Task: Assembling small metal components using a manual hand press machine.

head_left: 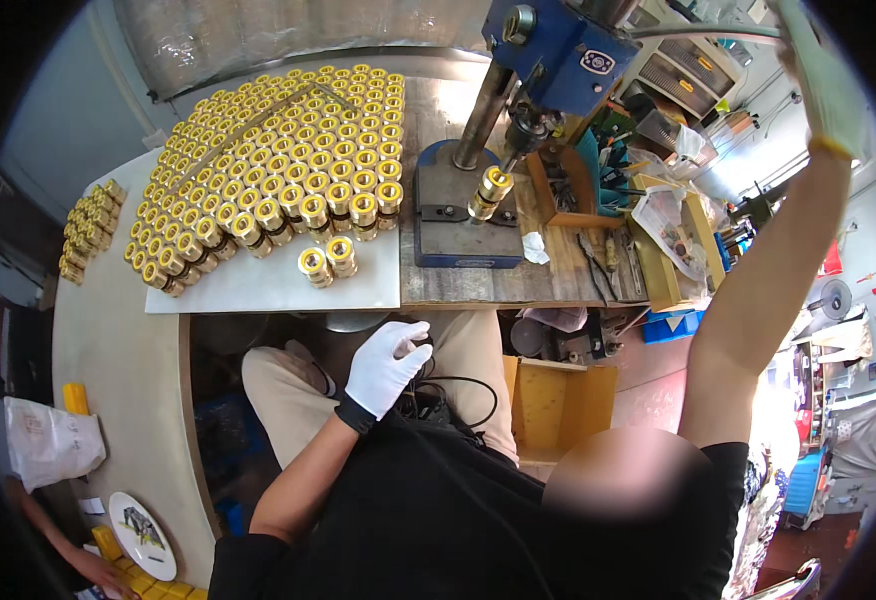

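My left hand [382, 368], in a white glove, hovers over my lap before the table edge. Its fingers are loosely curved, thumb and forefinger apart, and nothing shows between them. High at the right, my gloved right hand [830, 95] is closed at the end of the metal lever [708, 31] of a blue bench press [563, 55]; its fingertips are partly hidden. Under the press spindle [528, 128] a brass-coloured fitting [491, 192] stands tilted above the base [468, 240]. Two similar fittings [327, 262] stand apart near the front edge of the white board [278, 292].
Many brass fittings [278, 165] stand packed in rows, a thin strip [248, 130] lying across them. Right of the press are a wooden tool box [568, 190], pliers [592, 268] and a crumpled white scrap [535, 248]. At lower left, another person's hand [98, 570] is near a white plate [143, 537].
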### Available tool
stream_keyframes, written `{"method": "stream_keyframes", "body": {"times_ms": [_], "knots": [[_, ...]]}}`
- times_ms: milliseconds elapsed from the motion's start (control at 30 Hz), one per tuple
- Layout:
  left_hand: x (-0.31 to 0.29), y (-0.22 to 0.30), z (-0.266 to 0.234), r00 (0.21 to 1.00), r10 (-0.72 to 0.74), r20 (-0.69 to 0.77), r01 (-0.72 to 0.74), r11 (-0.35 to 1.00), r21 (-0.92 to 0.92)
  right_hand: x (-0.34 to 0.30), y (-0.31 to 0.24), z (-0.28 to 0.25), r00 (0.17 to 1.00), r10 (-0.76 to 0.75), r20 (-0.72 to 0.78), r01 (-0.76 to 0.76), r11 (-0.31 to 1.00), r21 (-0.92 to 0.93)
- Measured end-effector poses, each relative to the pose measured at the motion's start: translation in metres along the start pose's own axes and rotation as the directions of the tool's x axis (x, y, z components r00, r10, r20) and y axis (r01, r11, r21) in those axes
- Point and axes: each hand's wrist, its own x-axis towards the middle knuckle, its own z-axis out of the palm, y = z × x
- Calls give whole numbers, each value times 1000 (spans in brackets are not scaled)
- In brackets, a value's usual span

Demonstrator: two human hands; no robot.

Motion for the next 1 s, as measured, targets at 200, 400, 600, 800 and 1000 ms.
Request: {"method": "stream_keyframes", "body": {"times_ms": [200,400,600,800,1000], "knots": [[12,13,2,961,246,125,-261,958,119,-197,-9,-53,920,97,380,26,952,-305],[85,169,59,537,741,403,-829,553,88,-206,-54,-2,652,554,518,-545,817,-188],[108,294,145,287,870,400,-933,160,321,-195,3,6,683,237,691,-317,948,-12],[153,199,176,222,920,322,-972,183,148,-241,-32,86,700,399,592,-337,916,-219],[149,205,156,207,893,399,-976,159,149,-261,-8,77,757,471,452,-330,874,-357]]}}
